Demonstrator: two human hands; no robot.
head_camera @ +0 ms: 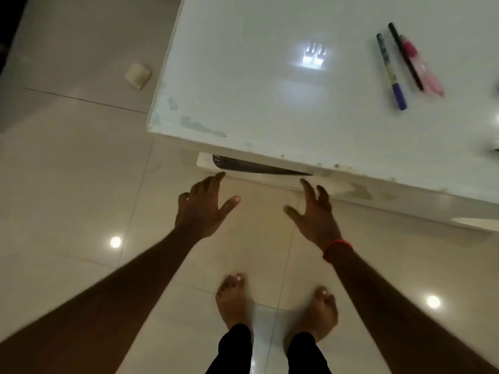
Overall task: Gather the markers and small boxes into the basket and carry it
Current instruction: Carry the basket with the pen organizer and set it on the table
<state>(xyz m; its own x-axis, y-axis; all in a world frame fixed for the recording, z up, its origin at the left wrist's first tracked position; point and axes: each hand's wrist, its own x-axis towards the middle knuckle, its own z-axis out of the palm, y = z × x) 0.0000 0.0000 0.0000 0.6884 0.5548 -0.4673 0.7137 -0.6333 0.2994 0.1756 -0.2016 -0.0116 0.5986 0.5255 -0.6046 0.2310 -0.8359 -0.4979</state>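
on table (pixel 243 90), unreadable markers (pixel 405 66)

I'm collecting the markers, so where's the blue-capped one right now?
The blue-capped marker lies on the white table, toward the right of the head view, just left of the black pen and pink marker.
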